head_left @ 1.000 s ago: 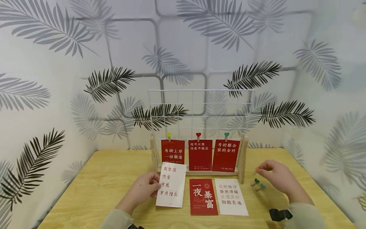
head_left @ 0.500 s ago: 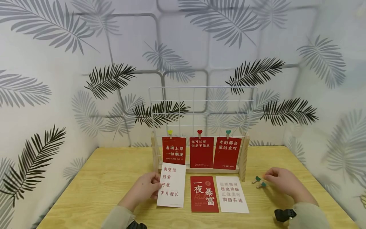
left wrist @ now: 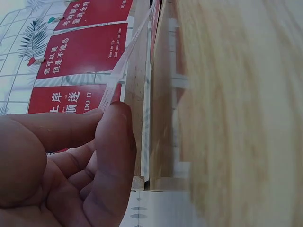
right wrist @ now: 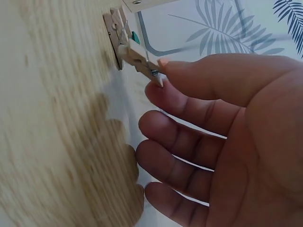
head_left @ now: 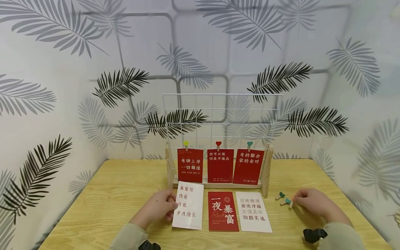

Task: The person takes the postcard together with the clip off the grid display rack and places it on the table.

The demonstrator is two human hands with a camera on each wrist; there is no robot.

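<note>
The person's left hand (head_left: 162, 206) is pinching the white card (head_left: 188, 208) by its left edge, long axis near-to-far, just near of the rack (head_left: 212, 123). Right hand (head_left: 312, 203), well off right, pinches a clip (right wrist: 142, 59). Bare surface (head_left: 122, 184) to the left, but a red card (head_left: 223, 217) sits close right.

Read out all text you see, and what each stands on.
Left hanging card: "考研上岸 一切顺遂", "YOU CAN DO IT"
Middle hanging card: "你可以哭 但是不能怂", "You can cry. But you can not" (last word unclear)
Right hanging card: "考的都会 蒙的全对", "TO BE NO.1"
Held white card: "我坚信 热爱 可抵 岁月漫长"
Red table card: "一夜暴富", possibly "Rich"
White table card: "拒绝浮躁", "脚踏实地"
Too faint or small: its grey lines, other print.
</note>
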